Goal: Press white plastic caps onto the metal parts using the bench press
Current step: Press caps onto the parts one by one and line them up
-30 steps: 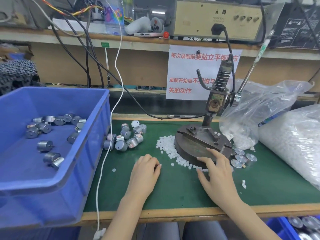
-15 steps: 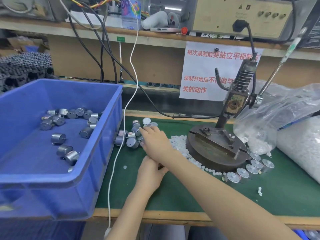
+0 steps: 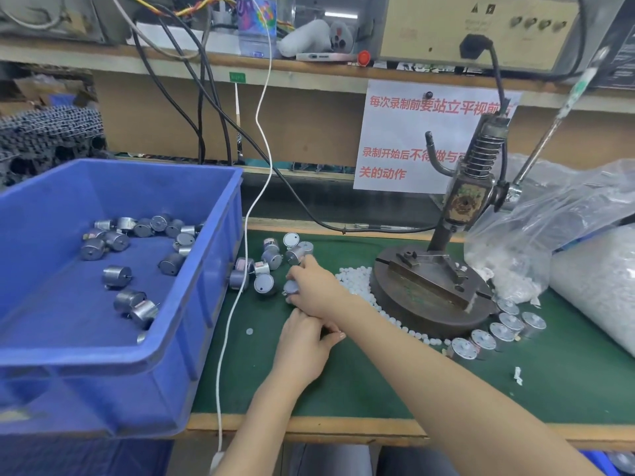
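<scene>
On the green mat stands the bench press (image 3: 429, 297), a round metal base with a spring-loaded head and a long lever. Small white caps (image 3: 357, 280) are strewn along its left and front edge. A pile of silver metal parts (image 3: 271, 259) lies between the press and the blue bin. My right hand (image 3: 316, 286) reaches across to this pile and curls its fingers over one metal part (image 3: 291, 289). Just below it, my left hand (image 3: 302, 341) rests on the mat, loosely curled, with nothing seen in it.
A blue bin (image 3: 120, 359) with several more metal parts stands at the left. A row of metal parts (image 3: 481, 338) sits by the press's front right. Plastic bags of white caps (image 3: 515, 255) fill the right side. A white cable (image 3: 237, 286) hangs beside the bin.
My right hand left the press base and crossed leftward to the pile of metal parts, where it now closes on one. The left hand stayed put.
</scene>
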